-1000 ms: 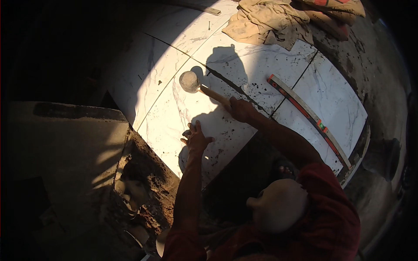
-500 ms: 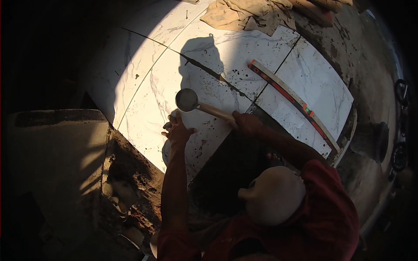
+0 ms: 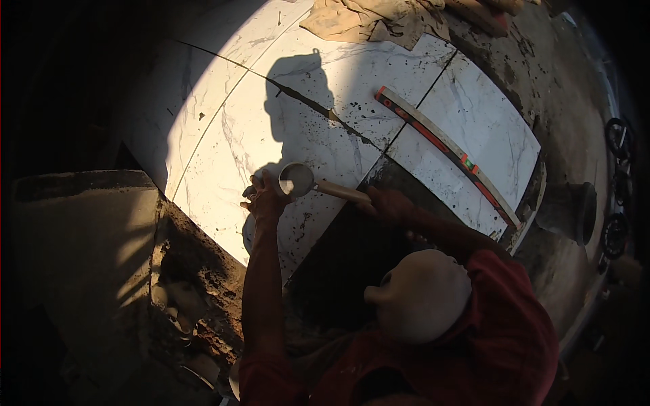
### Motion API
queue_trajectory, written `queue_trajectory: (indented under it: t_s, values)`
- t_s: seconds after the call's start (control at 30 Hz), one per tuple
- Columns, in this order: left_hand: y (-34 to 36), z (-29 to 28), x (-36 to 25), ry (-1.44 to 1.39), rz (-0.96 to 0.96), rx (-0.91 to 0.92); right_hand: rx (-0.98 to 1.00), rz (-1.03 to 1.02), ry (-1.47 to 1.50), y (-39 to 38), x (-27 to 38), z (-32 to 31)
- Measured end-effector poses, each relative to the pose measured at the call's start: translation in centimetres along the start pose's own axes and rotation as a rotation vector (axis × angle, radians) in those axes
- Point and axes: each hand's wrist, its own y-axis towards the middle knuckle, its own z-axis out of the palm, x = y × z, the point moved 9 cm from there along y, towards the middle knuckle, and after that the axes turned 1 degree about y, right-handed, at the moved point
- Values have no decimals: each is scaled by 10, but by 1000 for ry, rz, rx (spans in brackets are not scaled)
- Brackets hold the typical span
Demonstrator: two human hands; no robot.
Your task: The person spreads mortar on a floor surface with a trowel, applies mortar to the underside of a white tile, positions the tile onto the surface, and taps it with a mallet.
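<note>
My right hand (image 3: 389,205) is closed round the pale wooden handle of a mallet (image 3: 342,191). Its round grey head (image 3: 296,181) is over a white marble-patterned tile (image 3: 220,149), right beside my left hand; whether it touches the tile, I cannot tell. My left hand (image 3: 265,198) has its fingers spread at the tile's surface, with no tool in it. A red spirit level (image 3: 447,147) with a green vial lies across the tiles to the right. Dark gaps separate some of the tiles, and dark crumbs are scattered on them.
A crumpled tan cloth (image 3: 372,20) lies on the far tiles. A dark bucket (image 3: 567,211) stands at the right. To the left is a concrete block (image 3: 84,237), with broken rubble (image 3: 196,298) along its side. Dark bed material (image 3: 338,257) shows beside the tile's near edge.
The mallet's head has come down and nearer to my left hand, and sunlight now catches part of it. My left hand stays at the tile. The whole view has shifted slightly.
</note>
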Motion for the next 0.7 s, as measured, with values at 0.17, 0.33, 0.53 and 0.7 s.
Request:
queue_trajectory:
  t_s: [0.17, 0.33, 0.53, 0.7]
  values:
    - [7, 3, 5, -15, 23, -45, 18, 18, -2, -4, -15, 14]
    - [-5, -1, -1, 37, 8, -19, 17, 25, 30, -16, -14, 20]
    - [-2, -7, 5, -23, -28, -21, 34, 38, 137, -19, -3, 11]
    - [-5, -10, 3, -11, -4, -9, -294, 24, 371, -52, 7, -42]
